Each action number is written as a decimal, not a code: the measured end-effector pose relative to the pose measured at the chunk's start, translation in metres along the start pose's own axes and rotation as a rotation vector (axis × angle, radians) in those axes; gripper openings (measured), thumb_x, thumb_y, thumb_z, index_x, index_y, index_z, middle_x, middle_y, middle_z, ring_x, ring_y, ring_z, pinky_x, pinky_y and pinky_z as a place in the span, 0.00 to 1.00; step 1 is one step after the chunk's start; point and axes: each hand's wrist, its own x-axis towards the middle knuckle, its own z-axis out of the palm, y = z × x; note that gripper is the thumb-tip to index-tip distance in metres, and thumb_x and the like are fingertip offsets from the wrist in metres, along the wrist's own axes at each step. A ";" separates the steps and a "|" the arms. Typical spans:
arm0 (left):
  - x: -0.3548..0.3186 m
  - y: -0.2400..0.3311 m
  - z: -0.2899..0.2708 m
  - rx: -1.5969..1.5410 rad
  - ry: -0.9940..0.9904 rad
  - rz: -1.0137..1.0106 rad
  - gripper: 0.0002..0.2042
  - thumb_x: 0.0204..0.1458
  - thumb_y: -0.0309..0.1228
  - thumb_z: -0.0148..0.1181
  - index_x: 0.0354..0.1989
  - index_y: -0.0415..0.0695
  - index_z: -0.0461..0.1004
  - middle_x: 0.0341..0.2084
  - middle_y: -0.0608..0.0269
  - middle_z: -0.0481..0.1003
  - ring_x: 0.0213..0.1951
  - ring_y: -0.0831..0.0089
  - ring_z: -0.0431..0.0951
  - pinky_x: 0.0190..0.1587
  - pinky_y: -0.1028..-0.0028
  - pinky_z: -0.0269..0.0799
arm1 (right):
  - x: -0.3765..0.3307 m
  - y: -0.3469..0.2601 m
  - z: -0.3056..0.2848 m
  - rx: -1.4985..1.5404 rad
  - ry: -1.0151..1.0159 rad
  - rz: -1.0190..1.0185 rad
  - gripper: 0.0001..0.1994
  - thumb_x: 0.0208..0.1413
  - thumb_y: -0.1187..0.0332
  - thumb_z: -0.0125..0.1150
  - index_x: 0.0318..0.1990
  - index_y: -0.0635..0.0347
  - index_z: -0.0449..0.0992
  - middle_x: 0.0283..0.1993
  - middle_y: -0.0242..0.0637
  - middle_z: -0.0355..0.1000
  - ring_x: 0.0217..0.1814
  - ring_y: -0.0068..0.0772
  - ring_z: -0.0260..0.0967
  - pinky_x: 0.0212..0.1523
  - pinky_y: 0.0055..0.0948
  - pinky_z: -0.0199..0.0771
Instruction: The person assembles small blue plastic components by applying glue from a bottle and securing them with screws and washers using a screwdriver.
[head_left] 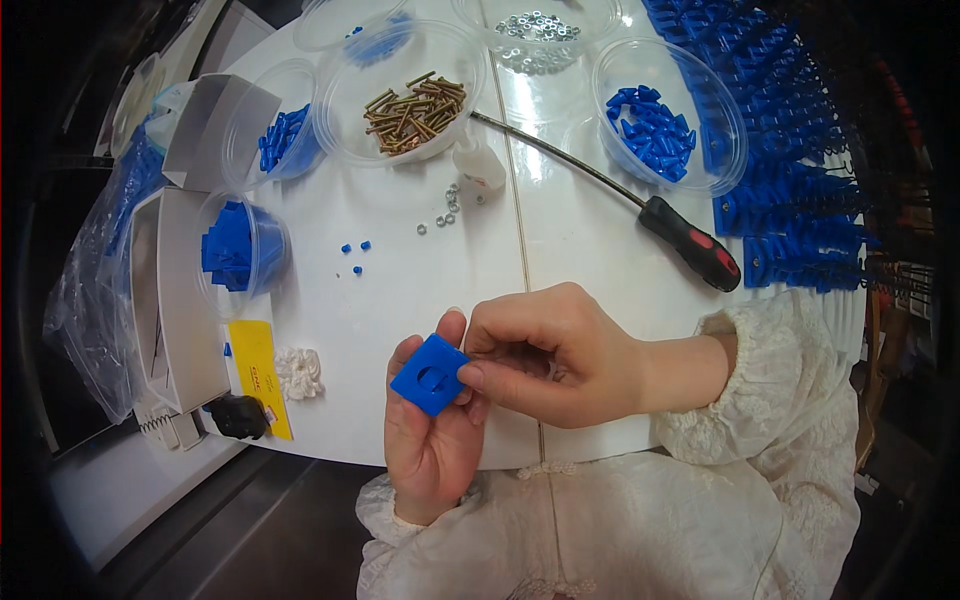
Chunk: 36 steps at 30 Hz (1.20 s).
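A blue square plastic block (420, 392) with a round recess in its face rests in the fingers of my left hand (432, 455), tilted near the table's front edge. My right hand (575, 355) comes in from the right, with its thumb and fingers pinched at the block's right edge. Whether a smaller part sits between those fingertips is hidden. Beyond my hands lie a few tiny blue plastic pieces (357, 269) and several loose metal nuts (451, 207).
Clear tubs hold brass-coloured screws (415, 112), nuts (537, 28), blue cone-shaped pieces (652, 132) and other blue parts (230, 247). A long screwdriver (690, 243) lies to the right. Rows of blue pieces (760, 100) stand along the right side. A yellow card (258, 375) is at left.
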 end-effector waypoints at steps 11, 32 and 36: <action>-0.002 0.000 0.014 0.150 0.043 0.131 0.28 0.60 0.40 0.51 0.64 0.41 0.51 0.62 0.41 0.57 0.52 0.66 0.68 0.53 0.67 0.64 | 0.000 -0.004 -0.003 -0.028 -0.006 0.003 0.06 0.54 0.76 0.59 0.26 0.64 0.71 0.20 0.29 0.66 0.18 0.13 0.56 0.18 0.19 0.52; -0.001 0.018 0.013 0.648 0.169 0.268 0.24 0.46 0.18 0.65 0.53 0.28 0.65 0.34 0.57 0.76 0.38 0.77 0.76 0.46 0.79 0.72 | -0.001 0.000 0.000 -0.113 -0.015 -0.044 0.06 0.50 0.75 0.60 0.24 0.63 0.70 0.19 0.30 0.62 0.16 0.20 0.55 0.17 0.21 0.53; -0.003 0.019 0.008 0.647 0.150 0.270 0.23 0.45 0.16 0.66 0.51 0.28 0.66 0.34 0.57 0.76 0.39 0.77 0.76 0.49 0.77 0.70 | 0.000 0.001 0.001 -0.131 -0.026 -0.049 0.06 0.48 0.76 0.60 0.24 0.63 0.69 0.18 0.30 0.62 0.16 0.21 0.56 0.17 0.21 0.53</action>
